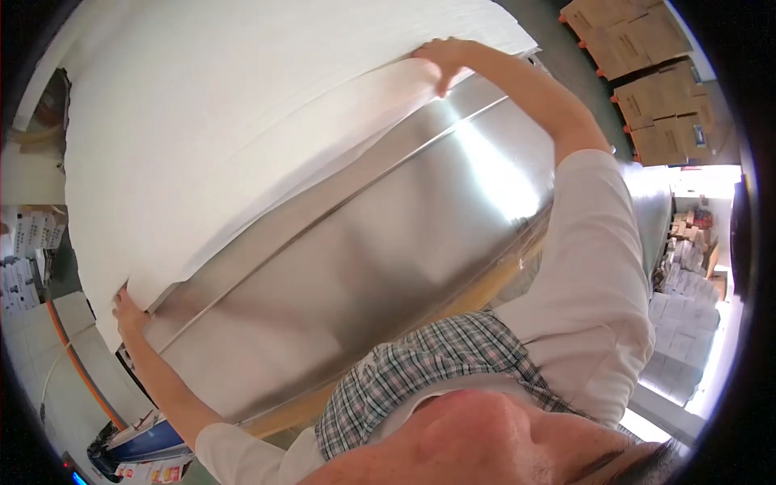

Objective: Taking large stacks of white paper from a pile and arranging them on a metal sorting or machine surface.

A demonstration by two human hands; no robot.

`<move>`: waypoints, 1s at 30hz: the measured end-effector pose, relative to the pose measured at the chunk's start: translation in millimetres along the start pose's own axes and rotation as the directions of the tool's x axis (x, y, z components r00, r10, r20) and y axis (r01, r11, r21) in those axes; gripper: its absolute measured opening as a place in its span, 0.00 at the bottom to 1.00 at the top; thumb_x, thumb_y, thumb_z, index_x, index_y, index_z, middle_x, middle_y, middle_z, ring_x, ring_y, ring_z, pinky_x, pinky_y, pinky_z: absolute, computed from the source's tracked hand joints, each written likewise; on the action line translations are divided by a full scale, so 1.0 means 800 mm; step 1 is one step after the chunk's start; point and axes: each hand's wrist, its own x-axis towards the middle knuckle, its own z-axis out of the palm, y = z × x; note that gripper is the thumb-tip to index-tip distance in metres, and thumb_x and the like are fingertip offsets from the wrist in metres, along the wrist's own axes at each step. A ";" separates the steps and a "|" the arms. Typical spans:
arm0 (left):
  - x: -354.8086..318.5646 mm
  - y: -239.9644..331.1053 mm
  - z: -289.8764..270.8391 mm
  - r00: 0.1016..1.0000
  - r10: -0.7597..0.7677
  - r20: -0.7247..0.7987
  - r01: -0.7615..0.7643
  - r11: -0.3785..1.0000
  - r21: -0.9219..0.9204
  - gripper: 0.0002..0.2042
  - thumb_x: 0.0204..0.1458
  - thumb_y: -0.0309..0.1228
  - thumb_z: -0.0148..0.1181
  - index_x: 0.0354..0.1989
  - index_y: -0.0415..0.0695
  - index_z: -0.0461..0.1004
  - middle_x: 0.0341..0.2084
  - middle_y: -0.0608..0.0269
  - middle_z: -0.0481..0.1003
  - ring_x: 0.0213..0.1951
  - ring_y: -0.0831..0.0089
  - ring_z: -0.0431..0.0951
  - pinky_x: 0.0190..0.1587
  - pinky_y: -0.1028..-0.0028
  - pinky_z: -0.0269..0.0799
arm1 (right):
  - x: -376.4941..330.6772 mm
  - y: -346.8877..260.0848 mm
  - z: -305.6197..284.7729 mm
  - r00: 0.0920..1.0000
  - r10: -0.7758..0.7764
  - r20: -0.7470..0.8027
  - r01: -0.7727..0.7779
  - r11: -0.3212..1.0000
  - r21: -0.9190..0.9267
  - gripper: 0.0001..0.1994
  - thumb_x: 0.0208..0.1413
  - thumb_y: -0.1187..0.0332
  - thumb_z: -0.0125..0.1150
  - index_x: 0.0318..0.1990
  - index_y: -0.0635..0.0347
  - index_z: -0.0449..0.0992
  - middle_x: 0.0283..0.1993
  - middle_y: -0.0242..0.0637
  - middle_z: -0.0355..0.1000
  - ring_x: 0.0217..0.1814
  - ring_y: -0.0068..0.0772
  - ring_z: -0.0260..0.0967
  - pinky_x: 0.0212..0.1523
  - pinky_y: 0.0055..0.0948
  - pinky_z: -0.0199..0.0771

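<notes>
A wide white sheet (202,121), cloth-like and slightly wrinkled, spreads over most of a metal-topped table (380,250). Its near edge runs slantwise from lower left to upper right, with a loose fold rising along it. At the near left corner, my left hand (129,311) grips the edge, its fingertips partly hidden by the sheet. My right hand (444,61) reaches out to the far right end of that edge, fingers over the sheet and thumb pointing down at the rim of the fold. Both arms are stretched wide apart.
A thin raised seam (323,217) crosses the shiny metal, and a yellowish strip (485,279) lines the table's near side. Stacked cardboard boxes (663,97) stand at the right on orange-footed pallets. More wrapped stacks (683,331) are farther down, and an orange bar (81,364) lies at left.
</notes>
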 end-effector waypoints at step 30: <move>-0.119 -0.060 -0.075 0.709 -0.059 -0.703 -0.077 0.984 -0.160 0.28 0.34 0.30 0.63 0.49 0.47 0.64 0.52 0.45 0.58 0.56 0.51 0.56 0.56 0.61 0.52 | -0.126 0.331 0.105 0.560 0.138 -0.817 -0.253 0.967 -0.010 0.33 0.35 0.74 0.61 0.54 0.57 0.58 0.54 0.44 0.59 0.58 0.46 0.53 0.57 0.38 0.55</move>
